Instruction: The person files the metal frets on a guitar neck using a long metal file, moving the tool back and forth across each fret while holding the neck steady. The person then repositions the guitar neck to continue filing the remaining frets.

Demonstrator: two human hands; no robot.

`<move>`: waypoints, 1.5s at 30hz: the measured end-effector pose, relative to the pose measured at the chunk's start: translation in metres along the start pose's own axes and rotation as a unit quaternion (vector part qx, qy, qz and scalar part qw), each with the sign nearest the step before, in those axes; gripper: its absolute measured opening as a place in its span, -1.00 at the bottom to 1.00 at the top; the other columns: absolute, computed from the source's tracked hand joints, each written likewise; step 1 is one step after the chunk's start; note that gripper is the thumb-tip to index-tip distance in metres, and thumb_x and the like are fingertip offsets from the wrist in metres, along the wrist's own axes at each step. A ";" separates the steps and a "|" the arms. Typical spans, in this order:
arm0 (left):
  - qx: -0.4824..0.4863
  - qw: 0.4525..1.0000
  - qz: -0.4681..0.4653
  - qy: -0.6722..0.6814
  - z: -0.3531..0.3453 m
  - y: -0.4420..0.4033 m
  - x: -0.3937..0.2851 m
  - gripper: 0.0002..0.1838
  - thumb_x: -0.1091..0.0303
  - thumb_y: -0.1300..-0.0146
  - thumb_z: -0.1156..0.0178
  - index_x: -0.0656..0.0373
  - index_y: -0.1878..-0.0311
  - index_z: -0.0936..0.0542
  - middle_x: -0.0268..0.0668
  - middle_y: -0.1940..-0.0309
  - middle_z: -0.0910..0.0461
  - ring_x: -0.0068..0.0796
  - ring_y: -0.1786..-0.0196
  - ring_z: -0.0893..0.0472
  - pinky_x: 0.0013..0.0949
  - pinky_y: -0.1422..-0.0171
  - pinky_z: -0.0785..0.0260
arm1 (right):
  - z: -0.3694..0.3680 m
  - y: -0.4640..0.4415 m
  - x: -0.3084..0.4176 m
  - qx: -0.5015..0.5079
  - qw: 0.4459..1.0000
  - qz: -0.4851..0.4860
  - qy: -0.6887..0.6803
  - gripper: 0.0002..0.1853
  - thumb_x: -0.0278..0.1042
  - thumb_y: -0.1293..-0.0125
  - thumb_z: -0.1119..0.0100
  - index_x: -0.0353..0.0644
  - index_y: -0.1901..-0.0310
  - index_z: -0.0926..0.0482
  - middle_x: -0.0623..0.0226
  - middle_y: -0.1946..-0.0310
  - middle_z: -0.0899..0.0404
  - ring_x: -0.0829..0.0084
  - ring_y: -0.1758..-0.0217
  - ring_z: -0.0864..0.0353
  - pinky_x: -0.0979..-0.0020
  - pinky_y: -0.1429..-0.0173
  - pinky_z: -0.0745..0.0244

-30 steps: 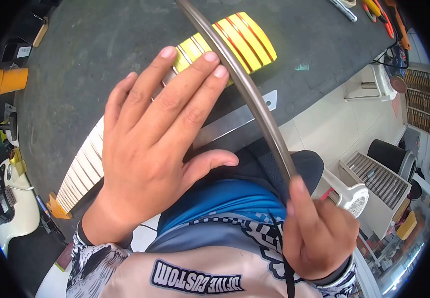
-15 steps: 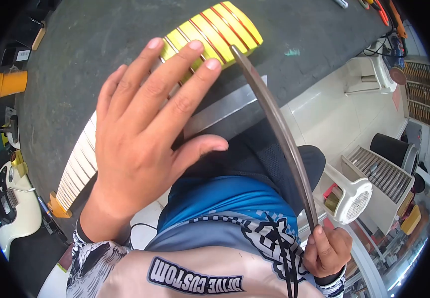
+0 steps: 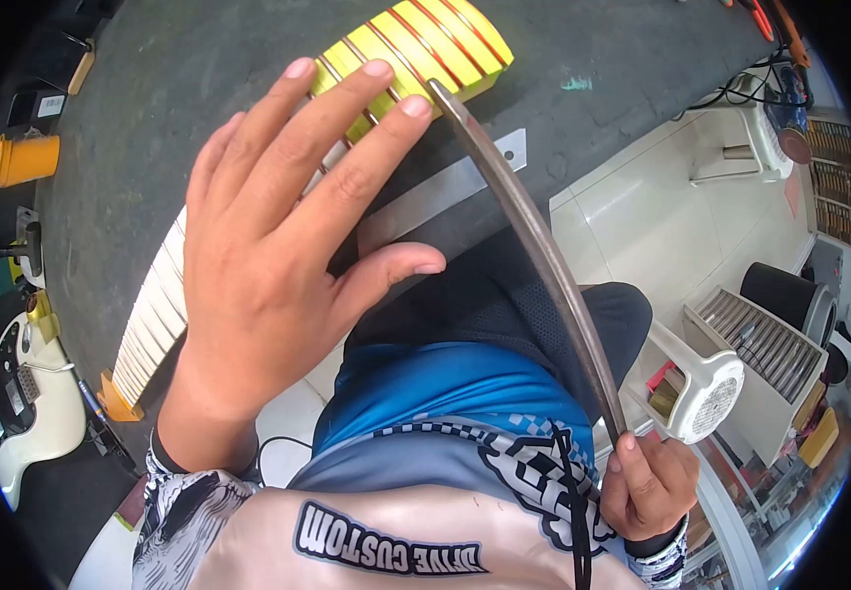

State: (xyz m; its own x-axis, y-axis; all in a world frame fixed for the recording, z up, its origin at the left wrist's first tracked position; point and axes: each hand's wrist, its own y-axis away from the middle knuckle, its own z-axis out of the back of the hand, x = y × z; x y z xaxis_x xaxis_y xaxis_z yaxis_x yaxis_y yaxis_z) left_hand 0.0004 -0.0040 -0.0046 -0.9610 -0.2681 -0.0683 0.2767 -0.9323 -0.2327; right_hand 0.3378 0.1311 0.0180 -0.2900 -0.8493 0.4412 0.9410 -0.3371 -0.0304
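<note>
A guitar neck runs diagonally across the dark bench. Its wide end carries a yellow-covered fretboard [image 3: 416, 49] with metal frets, and a white stretch [image 3: 155, 305] of it shows toward the headstock. My left hand [image 3: 268, 236] lies palm down over the middle, fingers stretched and apart, fingertips on the yellow part, hiding the frets below. My right hand [image 3: 650, 487], at lower right, is closed round the near end of a long grey metal file [image 3: 553, 265]. The file's narrow tip is over the edge of the yellow fretboard, close by my left index finger; whether it touches a fret I cannot tell.
A flat metal ruler [image 3: 460, 192] lies by the bench edge beneath the file. At left are an orange cup [image 3: 27, 161] and a white guitar body [image 3: 52, 413]. A white stool [image 3: 711, 398] and a rack of tools [image 3: 755, 344] stand at lower right.
The file's tip has shifted left along the yellow fretboard, nearer my left index finger. My left hand keeps its flat pose on the neck. The whole view has moved slightly.
</note>
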 end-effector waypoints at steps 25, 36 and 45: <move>0.012 1.000 0.008 0.018 0.002 -0.003 0.002 -0.13 -0.31 -0.08 -0.35 0.11 -0.35 -0.62 -0.14 -0.35 -0.58 0.10 -0.45 -0.47 0.00 -0.45 -0.30 | -0.015 -0.175 0.036 -0.018 0.999 0.023 -0.022 -0.49 -0.68 -0.19 -0.35 -0.16 -0.21 -0.71 0.28 0.62 -0.53 0.37 0.66 -0.45 0.41 0.50 -0.36; 0.015 1.000 0.007 0.010 0.004 -0.002 0.002 -0.16 -0.32 -0.08 -0.35 0.04 -0.34 -0.64 -0.15 -0.35 -0.58 0.09 -0.45 -0.47 -0.01 -0.44 -0.31 | 0.000 -0.070 0.009 -0.029 0.998 -0.027 -0.046 -0.45 -0.75 -0.07 -0.30 -0.21 -0.16 -0.71 0.20 0.51 -0.63 0.33 0.58 -0.46 0.37 0.40 -0.38; 0.001 1.000 0.001 0.002 0.001 -0.001 0.000 -0.17 -0.29 -0.07 -0.37 0.04 -0.33 -0.64 -0.15 -0.36 -0.57 0.06 -0.46 -0.47 -0.01 -0.46 -0.29 | 0.006 0.000 0.003 0.013 1.000 0.006 -0.009 -0.22 -0.58 0.15 -0.45 -0.06 -0.29 -0.64 0.38 0.44 -0.59 0.41 0.54 -0.34 0.35 0.39 -0.21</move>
State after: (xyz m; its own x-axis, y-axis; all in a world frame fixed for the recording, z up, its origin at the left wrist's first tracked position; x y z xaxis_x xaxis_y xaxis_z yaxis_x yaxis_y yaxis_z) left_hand -0.0003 -0.0035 -0.0031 -0.9601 -0.2701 -0.0721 0.2795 -0.9318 -0.2314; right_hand 0.3377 0.1317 0.0250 -0.2748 -0.8456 0.4577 0.9490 -0.3150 -0.0122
